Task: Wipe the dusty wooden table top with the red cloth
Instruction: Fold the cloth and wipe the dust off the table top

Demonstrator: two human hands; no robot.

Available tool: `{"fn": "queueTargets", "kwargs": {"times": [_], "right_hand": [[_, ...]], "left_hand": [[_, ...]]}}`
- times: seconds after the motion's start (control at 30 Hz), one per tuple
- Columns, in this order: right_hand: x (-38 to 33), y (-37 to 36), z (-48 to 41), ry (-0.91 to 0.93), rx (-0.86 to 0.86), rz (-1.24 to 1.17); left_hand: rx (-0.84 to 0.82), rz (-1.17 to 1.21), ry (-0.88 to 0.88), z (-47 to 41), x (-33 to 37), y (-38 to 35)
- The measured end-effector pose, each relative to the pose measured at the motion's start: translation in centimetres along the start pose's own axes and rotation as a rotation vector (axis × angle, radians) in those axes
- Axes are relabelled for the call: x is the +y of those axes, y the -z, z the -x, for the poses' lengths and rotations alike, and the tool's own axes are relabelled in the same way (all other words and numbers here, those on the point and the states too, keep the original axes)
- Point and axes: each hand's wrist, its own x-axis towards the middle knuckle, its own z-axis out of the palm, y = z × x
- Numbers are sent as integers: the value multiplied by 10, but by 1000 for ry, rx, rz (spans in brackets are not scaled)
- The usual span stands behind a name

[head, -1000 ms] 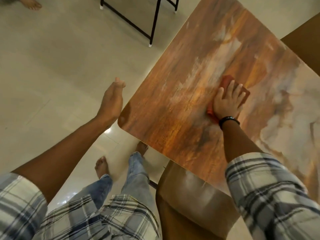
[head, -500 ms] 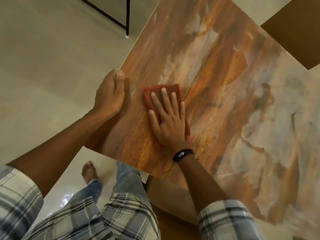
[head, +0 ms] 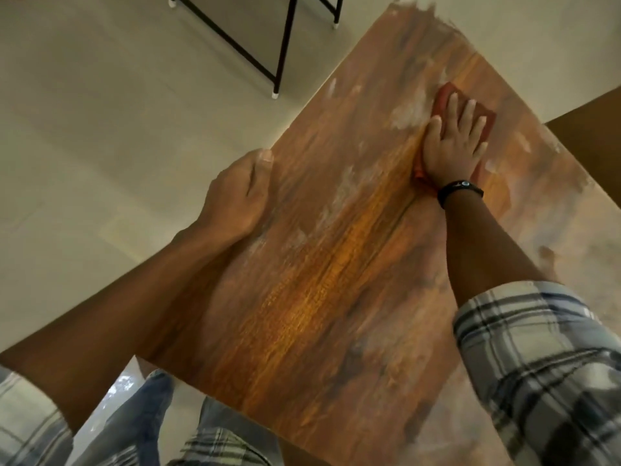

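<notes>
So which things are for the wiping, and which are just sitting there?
For the job: red cloth, table top, right hand pressing the cloth flat, left hand holding the table's edge.
Just there: black metal frame on the floor, brown board at the right, wristband.

1. Head view: wide-angle camera worn on the person's head, facing forward and steeply down, close above the wooden surface (head: 336, 297).
2. The frame also takes in the left forearm (head: 134, 297), the right forearm (head: 477, 237) and the floor (head: 100, 129).
</notes>
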Motion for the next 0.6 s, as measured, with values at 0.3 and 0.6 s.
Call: {"fn": "queueTargets", "kwargs": {"times": [0.3,0.6], "right_hand": [[-50,-43,268,773,-232,53],[-24,-9,17,282,-55,-10]], "left_hand": [[47,65,84,2,3,2],[-1,115,87,7,-18,18]]}}
